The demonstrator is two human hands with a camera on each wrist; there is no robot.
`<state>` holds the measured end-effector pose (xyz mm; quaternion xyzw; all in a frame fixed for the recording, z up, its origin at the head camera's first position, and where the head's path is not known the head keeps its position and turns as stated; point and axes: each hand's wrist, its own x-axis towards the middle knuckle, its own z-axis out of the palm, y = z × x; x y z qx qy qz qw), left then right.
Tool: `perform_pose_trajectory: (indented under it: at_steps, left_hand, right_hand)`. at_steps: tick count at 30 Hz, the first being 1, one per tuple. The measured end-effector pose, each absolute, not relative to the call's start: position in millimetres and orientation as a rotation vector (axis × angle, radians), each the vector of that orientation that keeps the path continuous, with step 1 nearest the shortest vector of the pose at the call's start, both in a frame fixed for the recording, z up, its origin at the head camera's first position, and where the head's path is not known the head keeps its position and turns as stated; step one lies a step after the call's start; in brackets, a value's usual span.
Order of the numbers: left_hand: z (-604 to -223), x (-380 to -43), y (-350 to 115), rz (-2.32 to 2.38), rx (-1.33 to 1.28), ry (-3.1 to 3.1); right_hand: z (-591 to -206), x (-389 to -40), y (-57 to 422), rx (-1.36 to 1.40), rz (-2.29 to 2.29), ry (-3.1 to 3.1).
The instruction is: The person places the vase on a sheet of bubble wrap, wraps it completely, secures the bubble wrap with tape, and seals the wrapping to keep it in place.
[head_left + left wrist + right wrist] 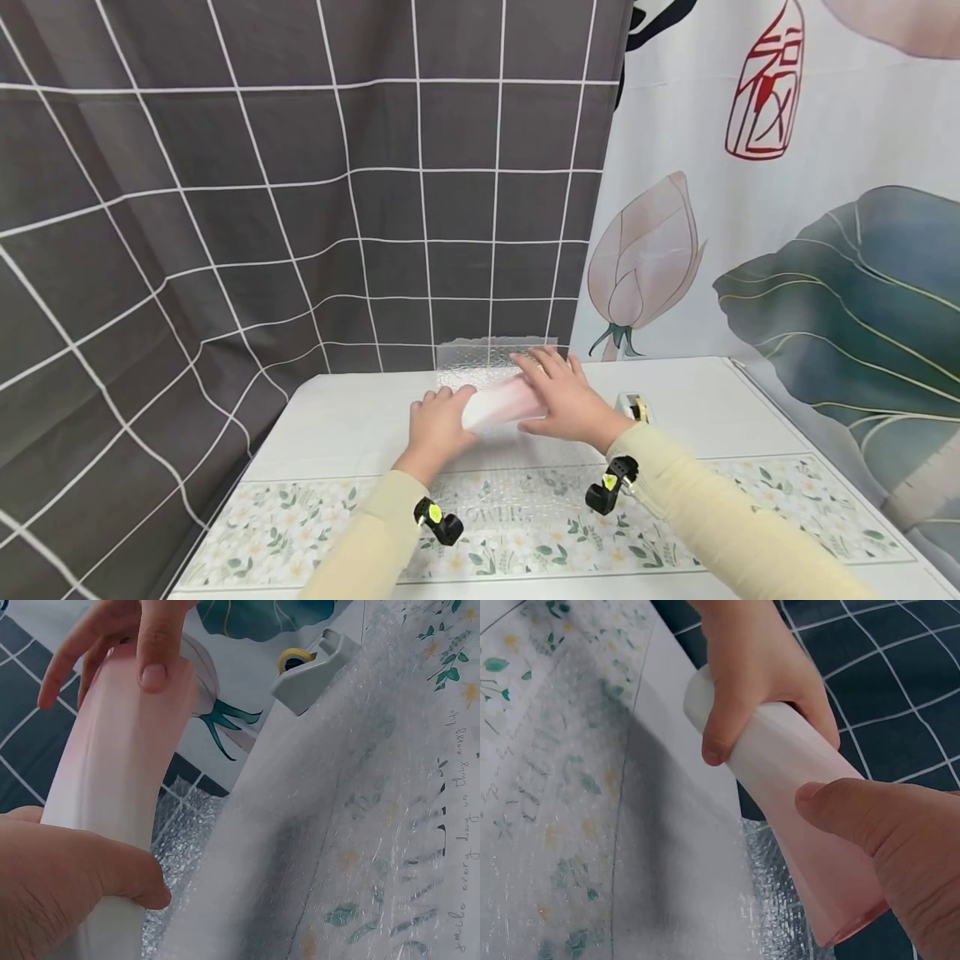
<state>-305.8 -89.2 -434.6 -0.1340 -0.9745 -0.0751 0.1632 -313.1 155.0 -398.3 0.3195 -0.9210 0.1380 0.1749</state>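
Note:
A vase (pixel 501 403), white at one end and fading to pink at the other, is held lengthwise between both hands over the table. My left hand (pixel 438 423) grips the white end, its thumb (pixel 127 870) lying across the near side. Around the pink end curls my right hand (pixel 564 397), thumb (pixel 840 814) on the near side and fingers over the far side. The pink end's rim (pixel 859 922) shows in the right wrist view. Under the vase, a clear sheet of bubble wrap (pixel 480 357) is spread over the table, its far end reaching the table's back edge.
A pale tape dispenser (pixel 319 671) with a yellow-cored roll stands right of the right hand. The white table (pixel 345 417) has a floral printed band (pixel 300 525) across its front. A dark grid curtain (pixel 375 208) and a flower-printed curtain (pixel 675 250) hang behind.

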Motion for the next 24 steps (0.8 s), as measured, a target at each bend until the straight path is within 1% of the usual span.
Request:
perform_pose_trajectory:
  at_steps: [5,13,24]
  left_hand:
    - [-434,-304,-83,-0.128,-0.413,-2.778]
    - [-437,-303,-73,-0.026,-0.471,-2.760]
    - [-450,-303,-68,0.009,-0.526,-2.754]
  right_hand:
    - [-403,-311,150,0.933,0.269,-2.603]
    - [-411,-307,151,0.938,0.224,-2.622]
    - [-435,-311,158,0.917,0.319,-2.702]
